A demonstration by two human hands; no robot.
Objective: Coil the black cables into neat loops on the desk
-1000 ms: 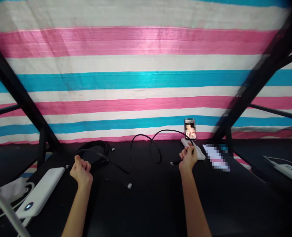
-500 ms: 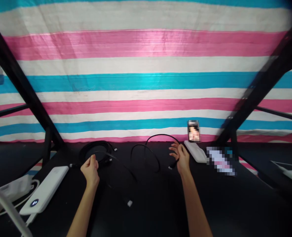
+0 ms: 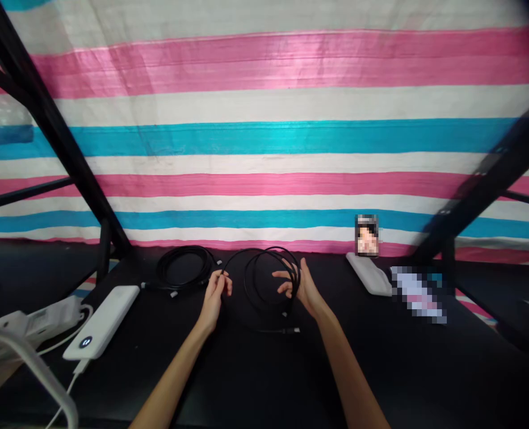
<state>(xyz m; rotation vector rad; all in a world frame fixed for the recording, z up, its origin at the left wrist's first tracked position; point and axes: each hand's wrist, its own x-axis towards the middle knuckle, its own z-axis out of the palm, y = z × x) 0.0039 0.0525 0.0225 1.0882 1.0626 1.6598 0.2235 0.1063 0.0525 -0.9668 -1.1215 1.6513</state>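
Since the earlier frame, the left hand (image 3: 215,292) and the right hand (image 3: 307,289) have moved closer together, and the black cable (image 3: 297,276), previously strung out in wide curves, is now gathered into round loops. These loops are located between the two hands, above the black table (image 3: 255,381). The left hand is closed at the fingertips, thumb and fingers pinching one strand. The right hand is partly open, fingers spread and thumb raised, with several loops running across it; whether it grips them firmly cannot be told. One plug (image 3: 291,330) is seen low between the hands, nearer the right.

Just beyond the left hand lies a coil (image 3: 161,268) of similar cable. Farther left is a white power bank (image 3: 103,322), its round display lit and a white cord (image 3: 81,366) at its near end, beside a power strip (image 3: 52,322). Right of the hands lies a pale case (image 3: 368,275); a pixelated screen (image 3: 367,236) stands upright behind it. A striped sheet (image 3: 264,137) forms the backdrop.
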